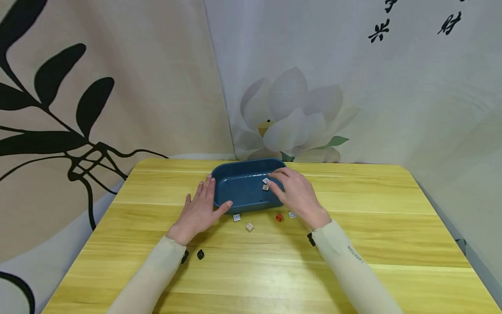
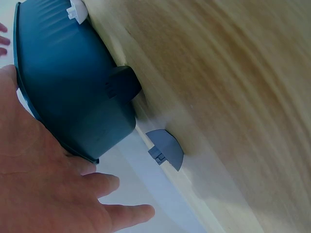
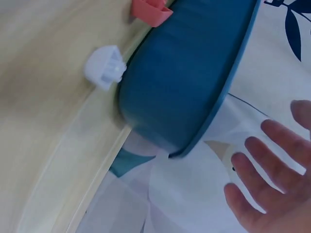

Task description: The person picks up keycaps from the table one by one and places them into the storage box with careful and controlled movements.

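A dark blue tray (image 1: 248, 207) stands near the table's back edge. My left hand (image 1: 199, 214) rests against its left end, fingers extended and thumb over the front rim. My right hand (image 1: 299, 192) hovers over the tray's right end, its fingers apart in the right wrist view. A white keycap (image 1: 266, 180) and a beige keycap (image 1: 265, 187) appear by the right fingertips, inside the tray's outline. Before the tray lie a white keycap (image 1: 237, 217), a beige keycap (image 1: 249, 227), a red keycap (image 1: 279, 217) and another white keycap (image 1: 292, 214).
A black keycap (image 1: 201, 254) lies beside my left wrist on the wooden table (image 1: 372, 244). Behind the table hangs a pale curtain (image 1: 176, 78) printed with leaves, a flower and characters.
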`<state>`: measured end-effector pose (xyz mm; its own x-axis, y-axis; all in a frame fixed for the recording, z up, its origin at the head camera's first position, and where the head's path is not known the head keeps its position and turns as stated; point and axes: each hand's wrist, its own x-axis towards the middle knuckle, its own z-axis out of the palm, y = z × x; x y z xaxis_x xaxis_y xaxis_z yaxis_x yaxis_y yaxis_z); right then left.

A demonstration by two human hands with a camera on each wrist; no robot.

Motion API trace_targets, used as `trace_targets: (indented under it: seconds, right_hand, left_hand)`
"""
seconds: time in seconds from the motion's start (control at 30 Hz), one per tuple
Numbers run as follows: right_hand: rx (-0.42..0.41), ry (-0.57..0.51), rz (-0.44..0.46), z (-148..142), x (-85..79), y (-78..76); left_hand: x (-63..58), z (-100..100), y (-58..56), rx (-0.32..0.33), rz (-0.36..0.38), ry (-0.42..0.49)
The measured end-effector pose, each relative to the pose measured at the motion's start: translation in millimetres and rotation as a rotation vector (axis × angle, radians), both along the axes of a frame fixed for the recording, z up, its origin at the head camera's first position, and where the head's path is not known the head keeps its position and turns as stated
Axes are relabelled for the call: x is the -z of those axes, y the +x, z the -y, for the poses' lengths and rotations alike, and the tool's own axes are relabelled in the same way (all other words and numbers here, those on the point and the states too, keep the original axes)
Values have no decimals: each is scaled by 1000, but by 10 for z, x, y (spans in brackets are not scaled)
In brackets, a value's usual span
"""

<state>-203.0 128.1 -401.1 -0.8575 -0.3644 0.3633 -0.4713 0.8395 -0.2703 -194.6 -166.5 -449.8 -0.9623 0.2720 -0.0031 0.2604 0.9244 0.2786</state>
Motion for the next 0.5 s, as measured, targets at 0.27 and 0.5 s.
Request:
trace_targets:
  seconds: [0.27, 0.5]
  right_hand:
    - [-27, -58, -48, -337, 43, 254]
    - [-77, 27, -113, -546, 159, 406]
  left_hand:
    - [-9, -2, -8, -3, 12, -4]
    - [-4, -2, -9, -1, 19, 3]
